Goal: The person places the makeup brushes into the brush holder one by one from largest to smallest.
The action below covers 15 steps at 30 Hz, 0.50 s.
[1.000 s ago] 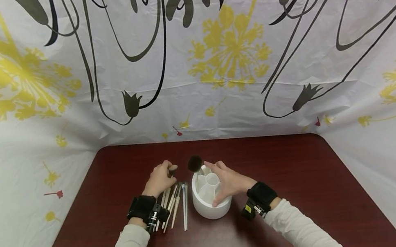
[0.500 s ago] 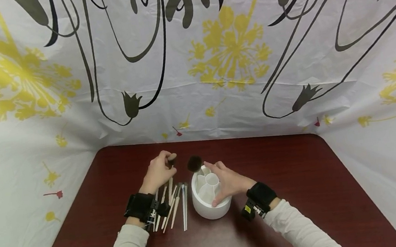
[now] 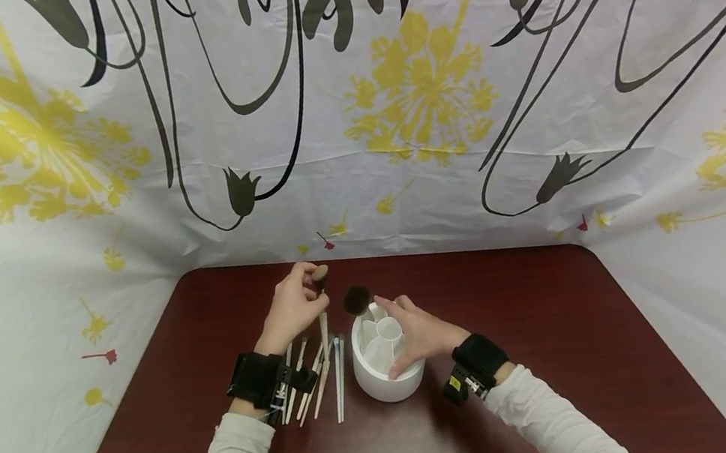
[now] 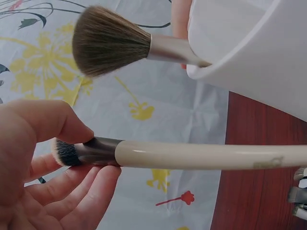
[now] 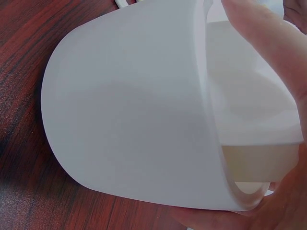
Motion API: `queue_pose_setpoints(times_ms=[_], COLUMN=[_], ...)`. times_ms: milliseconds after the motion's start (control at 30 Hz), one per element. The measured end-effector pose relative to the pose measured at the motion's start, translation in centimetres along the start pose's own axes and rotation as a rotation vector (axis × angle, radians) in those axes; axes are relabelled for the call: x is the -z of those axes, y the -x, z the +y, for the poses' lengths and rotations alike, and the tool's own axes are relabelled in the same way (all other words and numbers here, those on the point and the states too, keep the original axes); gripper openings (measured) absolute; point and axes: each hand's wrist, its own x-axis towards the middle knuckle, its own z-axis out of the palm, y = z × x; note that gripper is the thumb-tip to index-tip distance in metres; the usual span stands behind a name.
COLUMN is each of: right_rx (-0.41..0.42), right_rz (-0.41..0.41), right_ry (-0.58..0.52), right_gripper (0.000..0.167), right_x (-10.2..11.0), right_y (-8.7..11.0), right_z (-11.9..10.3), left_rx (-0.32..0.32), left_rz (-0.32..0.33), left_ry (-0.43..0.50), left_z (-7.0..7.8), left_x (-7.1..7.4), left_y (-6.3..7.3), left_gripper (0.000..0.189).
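My left hand (image 3: 291,307) pinches a makeup brush (image 4: 177,154) by its dark metal collar, just below short dense bristles with pale tips. The cream handle points down toward the table, bristles up. To its right stands a white round brush holder (image 3: 390,389) with inner dividers. A large fluffy makeup brush (image 4: 110,43) stands in it, bristles out over the far-left rim. My right hand (image 3: 424,332) grips the holder at its top, thumb and fingers spread across the rim. In the right wrist view the holder's smooth wall (image 5: 129,105) fills the middle.
Several slim brushes (image 3: 340,380) lie side by side on the dark red wooden table (image 3: 527,403), left of the holder and partly under my left forearm. A patterned white cloth (image 3: 297,136) hangs behind the table and along both sides.
My left hand has risen away from the lying brushes, moving back and slightly right. The brush in it has come up upright, handle now showing. The right hand and holder stay put.
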Motion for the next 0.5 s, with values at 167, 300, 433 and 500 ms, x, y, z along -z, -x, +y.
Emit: queue_pose_setpoints(times_ms=[167, 300, 433, 500], right_rx=[-0.004, 0.001, 0.017, 0.031], right_rz=[-0.005, -0.008, 0.004, 0.012], right_ry=[0.003, 0.010, 0.010, 0.004], right_gripper=[0.121, 0.121, 0.120, 0.120], right_x=[0.0, 0.0, 0.0, -0.1], right_y=[0.0, 0.1, 0.1, 0.1], right_z=[0.0, 0.0, 0.1, 0.2], left_rx=[-0.029, -0.056, -0.071, -0.074], left_rz=[0.025, 0.036, 0.058, 0.066], left_ry=[0.025, 0.054, 0.069, 0.075], left_z=[0.4, 0.8, 1.3, 1.5], left_x=[0.2, 0.6, 0.9, 1.0], left_y=[0.2, 0.2, 0.1, 0.1], left_gripper=[0.046, 0.046, 0.045, 0.045])
